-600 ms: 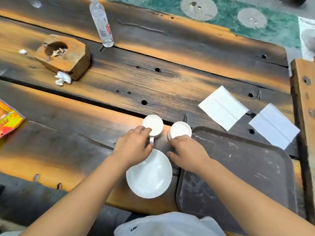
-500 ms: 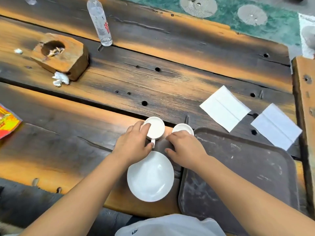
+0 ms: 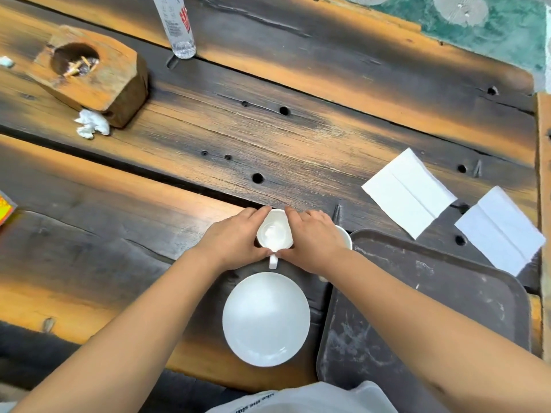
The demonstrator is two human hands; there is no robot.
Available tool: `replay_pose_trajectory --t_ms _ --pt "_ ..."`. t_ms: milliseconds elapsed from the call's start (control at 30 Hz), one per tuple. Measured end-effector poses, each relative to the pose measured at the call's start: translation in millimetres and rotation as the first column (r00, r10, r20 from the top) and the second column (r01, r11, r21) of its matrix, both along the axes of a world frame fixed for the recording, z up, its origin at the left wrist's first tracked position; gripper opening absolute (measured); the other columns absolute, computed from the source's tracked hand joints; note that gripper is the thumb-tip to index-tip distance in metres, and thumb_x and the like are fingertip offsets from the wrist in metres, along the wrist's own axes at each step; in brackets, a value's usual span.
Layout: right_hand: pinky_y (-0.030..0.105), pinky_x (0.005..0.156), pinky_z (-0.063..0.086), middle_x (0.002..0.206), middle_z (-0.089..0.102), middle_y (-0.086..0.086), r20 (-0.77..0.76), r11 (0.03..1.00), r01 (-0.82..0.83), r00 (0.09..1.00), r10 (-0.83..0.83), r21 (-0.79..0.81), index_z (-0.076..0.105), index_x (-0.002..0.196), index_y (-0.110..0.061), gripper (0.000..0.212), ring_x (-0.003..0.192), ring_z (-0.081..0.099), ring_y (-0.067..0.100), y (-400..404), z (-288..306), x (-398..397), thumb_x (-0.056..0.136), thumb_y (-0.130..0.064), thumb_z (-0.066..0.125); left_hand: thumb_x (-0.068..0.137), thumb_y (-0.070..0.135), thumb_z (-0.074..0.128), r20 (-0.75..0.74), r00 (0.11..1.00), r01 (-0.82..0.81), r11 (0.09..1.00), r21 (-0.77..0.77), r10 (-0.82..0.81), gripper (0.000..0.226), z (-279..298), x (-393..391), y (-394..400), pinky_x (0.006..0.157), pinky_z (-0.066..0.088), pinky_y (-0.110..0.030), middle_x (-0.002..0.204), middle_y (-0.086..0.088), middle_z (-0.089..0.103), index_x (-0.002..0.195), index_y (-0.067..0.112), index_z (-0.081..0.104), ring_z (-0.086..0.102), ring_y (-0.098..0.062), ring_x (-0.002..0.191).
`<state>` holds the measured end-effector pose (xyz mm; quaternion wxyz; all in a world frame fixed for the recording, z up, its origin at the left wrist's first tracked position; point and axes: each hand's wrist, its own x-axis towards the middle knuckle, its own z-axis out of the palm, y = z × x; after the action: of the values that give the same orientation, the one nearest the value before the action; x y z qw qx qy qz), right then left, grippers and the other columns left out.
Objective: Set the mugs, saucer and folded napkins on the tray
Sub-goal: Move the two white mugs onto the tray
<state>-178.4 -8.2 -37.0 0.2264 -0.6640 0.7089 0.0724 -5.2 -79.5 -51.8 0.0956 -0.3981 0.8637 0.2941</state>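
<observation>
Head view: left hand (image 3: 235,239) and right hand (image 3: 313,239) both cupped around same white mug (image 3: 275,232), fingers curled on its sides, handle toward wearer. Mug on wooden table (image 3: 268,138), left of tray (image 3: 447,299). Second mug (image 3: 345,236) mostly hidden behind right hand, at tray corner. Saucer (image 3: 266,318) near table edge beside tray. Two folded napkins (image 3: 408,192) (image 3: 501,231) beyond tray. Tray bare.
</observation>
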Motion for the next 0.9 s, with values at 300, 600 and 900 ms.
replay_pose_trajectory --t_ms 300,600,900 --pt "0.039 0.102 0.033 0.128 0.058 0.012 0.012 0.999 -0.020 1.000 0.019 0.048 0.028 0.141 -0.007 0.100 0.116 0.054 0.032 -11.0 -5.6 2.1 0.067 -0.054 0.076 0.070 0.042 0.078 -0.191 0.977 -0.050 0.978 0.201 0.090 0.092 -15.1 -1.7 1.0 0.091 0.049 -0.041 0.143 0.003 0.038 0.141 0.035 0.020 0.051 -0.023 0.120" --pt "0.039 0.101 0.036 0.138 0.046 0.017 0.115 0.998 -0.007 0.993 0.000 0.066 0.015 0.147 -0.006 0.091 0.121 0.049 0.035 -7.7 -7.0 2.3 0.080 -0.033 0.070 0.070 0.033 0.081 -0.280 0.951 -0.074 0.976 0.206 0.131 0.095 -22.2 -5.5 3.2 0.102 0.042 -0.034 0.149 0.007 0.041 0.146 0.031 0.026 0.044 -0.014 0.131" --pt "0.033 0.104 0.031 0.142 0.046 0.014 0.262 0.998 -0.014 0.965 0.028 -0.055 0.025 0.144 -0.006 0.090 0.128 0.044 0.028 4.6 8.8 4.0 0.075 -0.037 0.075 0.067 0.044 0.081 -0.265 0.961 -0.061 0.993 0.100 0.085 0.101 1.3 13.5 12.1 0.098 0.046 -0.038 0.152 0.013 0.038 0.144 0.046 0.016 0.044 -0.014 0.132"
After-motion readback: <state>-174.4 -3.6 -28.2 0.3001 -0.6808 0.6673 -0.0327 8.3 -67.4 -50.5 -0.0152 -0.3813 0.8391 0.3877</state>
